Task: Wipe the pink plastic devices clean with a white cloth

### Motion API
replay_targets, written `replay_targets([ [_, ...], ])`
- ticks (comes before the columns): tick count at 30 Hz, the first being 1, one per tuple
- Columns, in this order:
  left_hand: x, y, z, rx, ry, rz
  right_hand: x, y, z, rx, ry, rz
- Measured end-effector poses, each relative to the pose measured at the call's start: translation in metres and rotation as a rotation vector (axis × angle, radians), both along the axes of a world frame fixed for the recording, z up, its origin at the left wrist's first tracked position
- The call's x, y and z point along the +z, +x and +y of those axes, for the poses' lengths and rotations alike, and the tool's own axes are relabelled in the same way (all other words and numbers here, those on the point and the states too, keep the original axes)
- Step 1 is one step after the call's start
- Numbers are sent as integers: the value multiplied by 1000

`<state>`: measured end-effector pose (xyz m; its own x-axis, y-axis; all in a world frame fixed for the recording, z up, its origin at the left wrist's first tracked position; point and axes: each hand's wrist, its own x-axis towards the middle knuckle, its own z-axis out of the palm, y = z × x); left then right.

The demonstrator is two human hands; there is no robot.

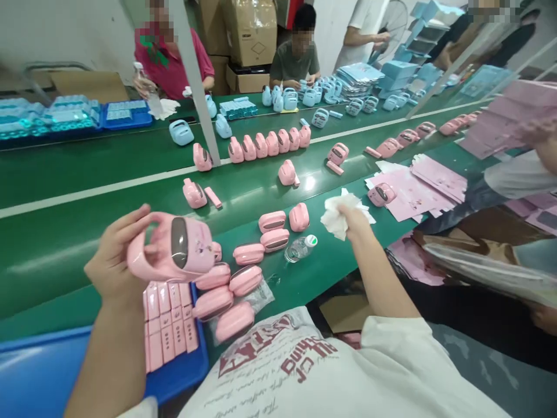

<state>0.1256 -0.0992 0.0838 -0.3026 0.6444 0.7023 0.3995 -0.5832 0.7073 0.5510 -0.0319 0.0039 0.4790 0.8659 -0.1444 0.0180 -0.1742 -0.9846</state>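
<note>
Pink casing (200, 247) hangs near blue tray (201, 357) of bars (169, 339).

Bars (167, 342) lie in tray (185, 380) — tissue (335, 216) farther right.

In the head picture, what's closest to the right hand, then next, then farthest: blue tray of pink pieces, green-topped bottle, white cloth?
1. White cloth, in the right hand.
2. Green-topped bottle, just left.
3. Blue tray, much farther left.
</note>
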Motion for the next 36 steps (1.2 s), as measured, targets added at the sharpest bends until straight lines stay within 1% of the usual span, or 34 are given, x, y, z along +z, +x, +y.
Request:
replay_targets([
  [2, 8, 21, -14, -128, -47, -82, 27, -27, -7, 15, 135, -10],
  [3, 10, 29, -21, -183, -83, -109, 39, -48, -13, 59, 210, -46],
  [4, 12, 35, -27, -240, -116, -117, 50, -71, -21, 134, 269, -106],
  [6, 11, 43, -38, -330, -147, -80, 64, -120, -42, 385, 315, -230],
  [7, 10, 46, -43, -362, -140, -55, 69, -143, -55, 543, 345, -271],
  [8, 9, 48, -47, -384, -131, -30, 71, -164, -68, 690, 409, -295],
  [9, 8, 50, -51, -391, -118, -12, 72, -180, -82, 798, 484, -316],
  [10, 7, 52, -54, -385, -112, -5, 72, -192, -94, 868, 562, -335],
  [11, 7, 53, -58, -368, -114, -9, 71, -199, -106, 912, 642, -360],
  [13, 8, 56, -63, -322, -131, -45, 66, -204, -124, 953, 820, -427],
  [15, 10, 58, -68, -276, -133, -95, 62, -200, -132, 1003, 980, -489],
  [16, 11, 58, -70, -260, -134, -118, 60, -198, -132, 1021, 1023, -498],
  [17, 12, 59, -72, -246, -131, -139, 59, -196, -131, 1024, 1020, -488],
  [20, 12, 61, -74, -237, -153, -176, 56, -194, -126, 973, 907, -424],
  [21, 13, 61, -74, -234, -161, -175, 55, -194, -125, 979, 907, -424],
  [24, 13, 62, -74, -213, -146, -138, 55, -194, -125, 1074, 961, -450],
  [25, 14, 62, -74, -208, -136, -118, 55, -194, -126, 1077, 927, -432],
  [27, 14, 60, -74, -230, -134, -89, 56, -193, -126, 1036, 830, -373],
  [28, 15, 58, -73, -246, -144, -83, 55, -192, -126, 1028, 812, -351],
  [31, 18, 53, -71, -294, -161, -79, 51, -191, -125, 1105, 846, -314],
  [32, 19, 51, -70, -317, -161, -81, 49, -191, -124, 1104, 811, -256],
  [33, 21, 51, -70, -348, -170, -94, 46, -192, -123, 1073, 719, -159],
  [35, 24, 53, -70, -414, -219, -173, 44, -196, -120, 976, 451, 115],
  [36, 26, 55, -70, -437, -270, -228, 44, -199, -120, 945, 326, 262],
])
